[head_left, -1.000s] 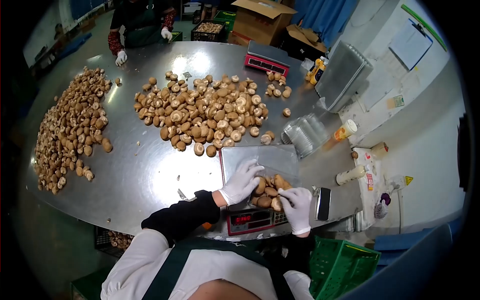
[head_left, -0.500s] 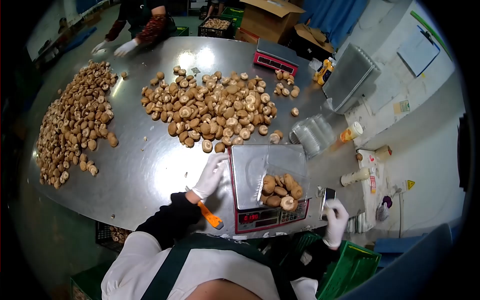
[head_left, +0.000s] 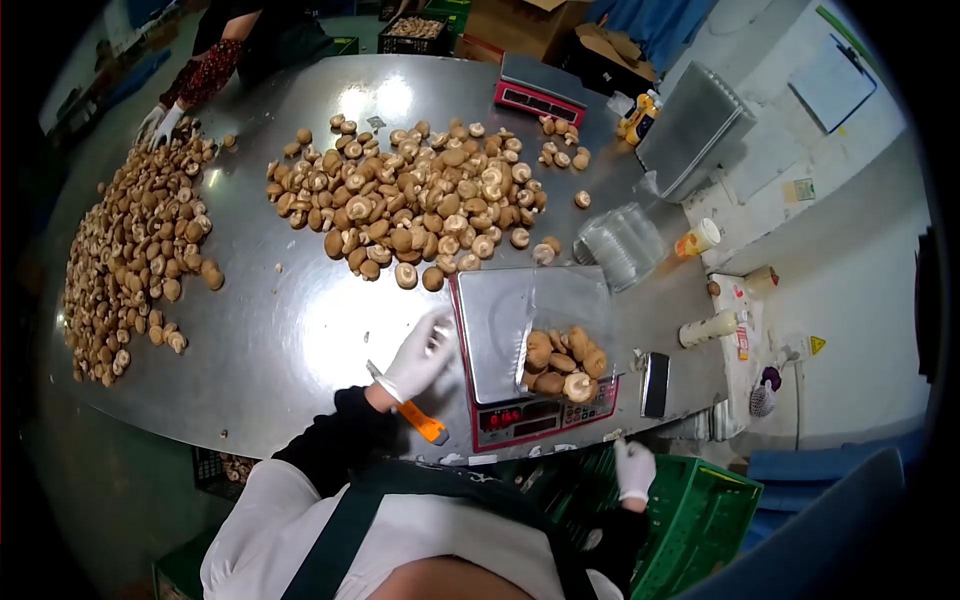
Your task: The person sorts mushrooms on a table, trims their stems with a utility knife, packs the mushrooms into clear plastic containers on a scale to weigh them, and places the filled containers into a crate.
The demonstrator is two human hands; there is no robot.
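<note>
A clear tray of brown mushrooms (head_left: 566, 362) rests on the plate of the near red scale (head_left: 490, 335), whose display is lit. My left hand (head_left: 420, 355), white-gloved, is just left of the scale with its fingers bent; whether it holds anything is unclear. An orange-handled tool (head_left: 422, 422) lies under that wrist. Beyond the table's front edge, above a green crate (head_left: 705, 510), is my right hand (head_left: 634, 470), its fingers curled and nothing visible in them. A black phone (head_left: 654, 385) lies right of the scale.
Mushrooms form a middle pile (head_left: 400, 200) and a left pile (head_left: 135, 250), where another person's gloved hands (head_left: 160, 125) reach in. A second scale (head_left: 541, 90) stands at the back. Empty clear trays (head_left: 620, 245) and a stack of lids (head_left: 695, 130) are on the right.
My hands have left the tray. My right hand has moved past the phone and down beyond the table edge; my left moved left. The other person's hands have reached the left pile.
</note>
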